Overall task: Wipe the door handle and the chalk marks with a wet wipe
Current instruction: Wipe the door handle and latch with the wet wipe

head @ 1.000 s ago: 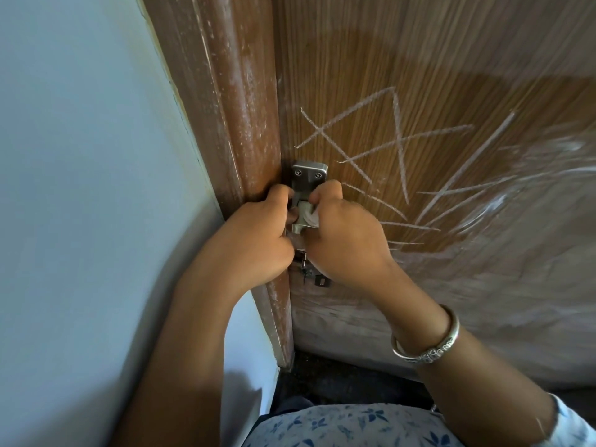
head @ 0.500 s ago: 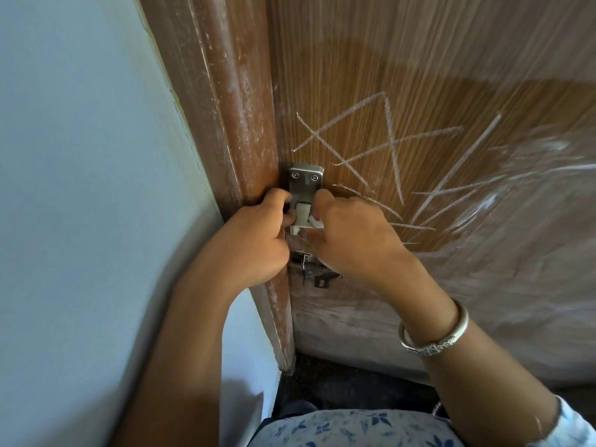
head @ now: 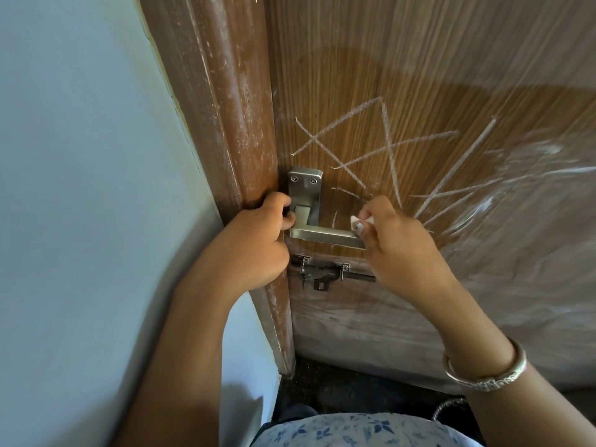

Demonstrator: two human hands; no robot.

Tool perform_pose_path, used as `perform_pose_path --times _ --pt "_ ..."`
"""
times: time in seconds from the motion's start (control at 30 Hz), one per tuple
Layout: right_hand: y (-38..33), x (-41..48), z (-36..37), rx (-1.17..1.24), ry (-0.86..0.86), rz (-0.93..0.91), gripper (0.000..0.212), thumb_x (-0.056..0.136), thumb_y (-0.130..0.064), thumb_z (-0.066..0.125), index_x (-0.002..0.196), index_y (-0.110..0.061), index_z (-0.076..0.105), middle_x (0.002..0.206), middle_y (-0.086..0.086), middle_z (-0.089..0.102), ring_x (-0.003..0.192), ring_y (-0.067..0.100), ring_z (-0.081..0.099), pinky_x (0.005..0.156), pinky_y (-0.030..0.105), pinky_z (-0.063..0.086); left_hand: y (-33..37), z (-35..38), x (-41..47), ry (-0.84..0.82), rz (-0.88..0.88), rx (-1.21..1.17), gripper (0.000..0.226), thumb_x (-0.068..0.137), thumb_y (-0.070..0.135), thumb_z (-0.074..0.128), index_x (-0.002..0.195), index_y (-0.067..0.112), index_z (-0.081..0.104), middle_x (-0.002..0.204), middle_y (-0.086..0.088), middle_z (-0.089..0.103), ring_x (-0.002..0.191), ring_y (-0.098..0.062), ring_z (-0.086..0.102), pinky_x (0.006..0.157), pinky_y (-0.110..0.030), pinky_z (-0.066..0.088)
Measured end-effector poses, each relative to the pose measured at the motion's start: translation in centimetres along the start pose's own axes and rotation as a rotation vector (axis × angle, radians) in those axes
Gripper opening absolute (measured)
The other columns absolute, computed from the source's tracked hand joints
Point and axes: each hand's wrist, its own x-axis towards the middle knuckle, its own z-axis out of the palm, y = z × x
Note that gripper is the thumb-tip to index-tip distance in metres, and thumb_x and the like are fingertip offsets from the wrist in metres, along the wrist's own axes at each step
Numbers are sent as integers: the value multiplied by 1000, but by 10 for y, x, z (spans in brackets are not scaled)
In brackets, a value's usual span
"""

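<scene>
A steel lever door handle [head: 317,232] with its backplate sits at the left edge of a brown wooden door [head: 419,75]. White chalk marks [head: 377,146] cross the door above and to the right of the handle. My right hand [head: 398,245] pinches a small bunched white wet wipe [head: 359,222] against the free right end of the lever. My left hand [head: 254,243] is curled around the door's edge beside the handle's base, fingertips touching the lever's neck.
A dark sliding bolt latch [head: 322,274] is fixed just below the handle. Clear plastic film [head: 516,253] covers the door's lower right. The wooden door frame [head: 219,108] and a pale blue wall [head: 80,188] stand to the left. Dark floor lies below.
My right hand has slid right along the lever from its base to its far end, uncovering the whole lever and the latch. My left hand has stayed at the door's edge.
</scene>
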Motion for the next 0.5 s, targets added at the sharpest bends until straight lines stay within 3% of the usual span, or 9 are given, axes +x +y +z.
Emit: perform_pose_path --times 0.1,0.17,0.3,0.4,0.5 --pt "5 -11 8 189 147 114 9 98 -13 44 105 -16 48 79 0 60 60 7 57 45 20 41 0 0 0 3 6 7 54 87 2 46 134 26 30 135 10 51 93 -13 64 63 -8 39" --pt "8 -19 13 448 214 262 14 98 -11 43 106 -21 50 73 -2 64 58 8 62 48 19 49 0 1 0 -1 7 10 55 87 2 46 134 25 30 135 10 50 93 -13 63 64 -9 39" --pt "5 -32 23 954 169 511 23 99 -10 42 99 -25 60 65 1 70 69 14 70 73 35 58 0 0 1 -2 15 23 54 87 1 45 133 24 30 135 9 50 93 -12 63 65 -9 38" --pt "3 -32 21 1046 181 571 22 98 -6 44 98 -19 62 69 6 71 71 17 71 69 29 58 0 0 1 0 18 25 54 87 1 45 133 24 30 135 9 51 93 -13 63 65 -13 42" --pt "4 -29 15 1167 152 701 18 98 -5 46 94 -11 63 69 9 69 61 18 70 58 27 57 1 0 1 8 17 27 54 87 2 44 133 24 29 135 9 51 92 -14 63 72 -21 45"
